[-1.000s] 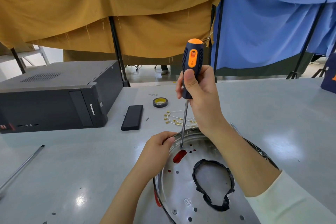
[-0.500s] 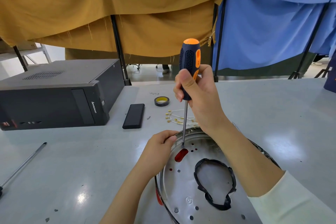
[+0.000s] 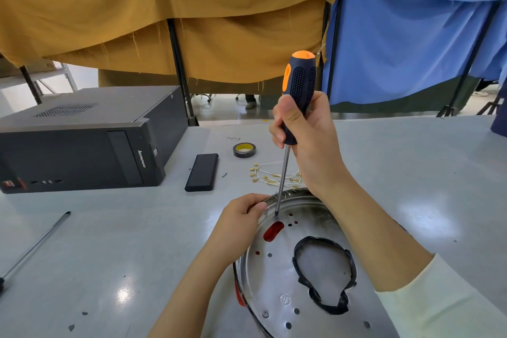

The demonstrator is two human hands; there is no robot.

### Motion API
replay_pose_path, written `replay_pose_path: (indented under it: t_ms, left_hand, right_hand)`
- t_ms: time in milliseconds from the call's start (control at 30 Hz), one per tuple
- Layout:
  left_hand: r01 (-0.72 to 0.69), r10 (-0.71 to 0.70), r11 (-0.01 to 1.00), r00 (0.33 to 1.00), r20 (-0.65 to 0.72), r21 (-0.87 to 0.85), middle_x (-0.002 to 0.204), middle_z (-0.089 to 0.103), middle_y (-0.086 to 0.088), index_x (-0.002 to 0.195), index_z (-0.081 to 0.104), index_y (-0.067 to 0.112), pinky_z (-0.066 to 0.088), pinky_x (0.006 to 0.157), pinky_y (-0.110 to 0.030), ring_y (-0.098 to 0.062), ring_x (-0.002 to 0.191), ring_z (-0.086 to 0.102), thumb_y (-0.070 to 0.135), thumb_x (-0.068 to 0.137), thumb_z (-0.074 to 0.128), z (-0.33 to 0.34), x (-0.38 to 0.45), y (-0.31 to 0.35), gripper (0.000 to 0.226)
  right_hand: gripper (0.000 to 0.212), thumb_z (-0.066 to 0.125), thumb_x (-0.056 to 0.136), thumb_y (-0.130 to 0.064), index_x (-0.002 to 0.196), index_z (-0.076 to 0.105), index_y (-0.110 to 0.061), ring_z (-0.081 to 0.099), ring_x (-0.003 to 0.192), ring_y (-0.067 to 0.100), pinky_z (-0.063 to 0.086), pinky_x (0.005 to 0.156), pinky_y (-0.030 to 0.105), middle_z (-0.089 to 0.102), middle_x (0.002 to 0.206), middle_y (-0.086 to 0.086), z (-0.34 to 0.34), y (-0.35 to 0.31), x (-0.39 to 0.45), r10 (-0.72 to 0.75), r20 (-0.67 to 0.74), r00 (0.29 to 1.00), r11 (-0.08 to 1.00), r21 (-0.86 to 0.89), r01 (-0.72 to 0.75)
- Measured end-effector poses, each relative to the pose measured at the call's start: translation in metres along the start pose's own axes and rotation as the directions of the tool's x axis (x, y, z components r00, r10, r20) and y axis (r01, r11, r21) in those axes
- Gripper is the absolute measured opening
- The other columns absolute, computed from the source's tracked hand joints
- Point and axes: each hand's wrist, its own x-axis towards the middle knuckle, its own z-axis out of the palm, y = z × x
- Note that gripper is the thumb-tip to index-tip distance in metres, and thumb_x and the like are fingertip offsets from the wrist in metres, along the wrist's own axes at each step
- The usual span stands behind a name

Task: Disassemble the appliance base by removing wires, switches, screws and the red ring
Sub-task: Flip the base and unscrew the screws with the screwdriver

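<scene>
- Nearest, low and right of centre: round metal appliance base (image 3: 277, 280) flat on the grey surface (image 3: 115, 241), its plate pierced with small holes and one black-edged cut-out (image 3: 323, 269).
- Red showing through an oblong slot (image 3: 273, 231) and at the base's left edge (image 3: 240, 296) — the red ring, mostly hidden under the plate.
- One screw (image 3: 265, 313) seated near the front of the plate.
- Left hand (image 3: 241, 218) curled over the far-left rim of the base, fingers gripping it.
- Right hand (image 3: 304, 140) wrapped round the lower handle of a black-and-orange screwdriver (image 3: 300, 85), held almost upright; tip down on the plate just behind the red slot, close to the left fingers.
- Just beyond the base: loose white wires with brass terminals (image 3: 270, 175) lying on the surface, partly behind the shaft.
- Further back: a roll of black tape (image 3: 244, 150), a flat black rectangular device (image 3: 202, 172) and a small loose bit (image 3: 225, 174) beside it.
- Far left — a thin metal rod (image 3: 35, 245) near the edge, a black Lenovo computer case (image 3: 82, 140) behind.
- Farthest: mustard cloth (image 3: 164, 14) and blue cloth (image 3: 417, 35) hung on black stands.
</scene>
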Motion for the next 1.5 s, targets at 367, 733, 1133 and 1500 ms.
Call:
replay_pose_path:
  t_ms: [367,733,1133,1500]
  left_hand:
    - [-0.002,0.002,1.0,1.0,0.005,0.023,0.097,0.065,0.021,0.103,0.065,0.037,0.038,0.07,-0.009,0.004,0.093,0.057,0.023,0.098,0.043,0.0,-0.001,0.001,0.026]
    - [-0.009,0.009,1.0,1.0,0.006,0.01,0.098,0.065,0.02,0.102,0.065,0.035,0.038,0.072,-0.008,0.001,0.095,0.057,0.021,0.098,0.043,0.0,-0.002,0.003,0.026]
    - [-0.022,0.022,1.0,1.0,0.011,-0.007,0.096,0.066,0.021,0.095,0.064,0.039,0.038,0.072,-0.007,0.001,0.095,0.058,0.019,0.098,0.044,-0.001,-0.002,0.004,0.029]
    - [-0.018,0.018,1.0,1.0,0.013,-0.004,0.098,0.065,0.019,0.1,0.065,0.036,0.039,0.073,-0.008,0.001,0.095,0.057,0.02,0.098,0.044,-0.001,-0.003,0.004,0.027]
  right_hand:
    - [0.02,0.045,0.092,-0.033,0.1,0.042,-0.015,0.04,0.055,0.016,0.04,0.056,0.025,0.049,0.073,0.001,-0.004,-0.003,0.001,0.051,0.027,0.998,0.998,0.031,-0.052]
    - [0.042,0.048,0.085,-0.043,0.11,0.055,-0.01,0.049,0.061,0.012,0.05,0.066,0.029,0.058,0.077,-0.002,-0.008,0.0,0.002,0.061,0.046,0.997,0.996,0.063,-0.064]
    - [0.024,0.038,0.1,-0.029,0.104,0.054,-0.011,0.053,0.067,0.014,0.049,0.067,0.029,0.058,0.081,0.002,-0.008,0.006,0.002,0.087,-0.021,0.996,0.985,0.15,-0.083]
    - [0.021,0.057,0.086,-0.026,0.096,0.046,-0.011,0.05,0.061,0.016,0.043,0.059,0.027,0.058,0.077,0.004,-0.009,0.007,0.002,0.053,-0.085,0.995,0.991,0.13,-0.041]
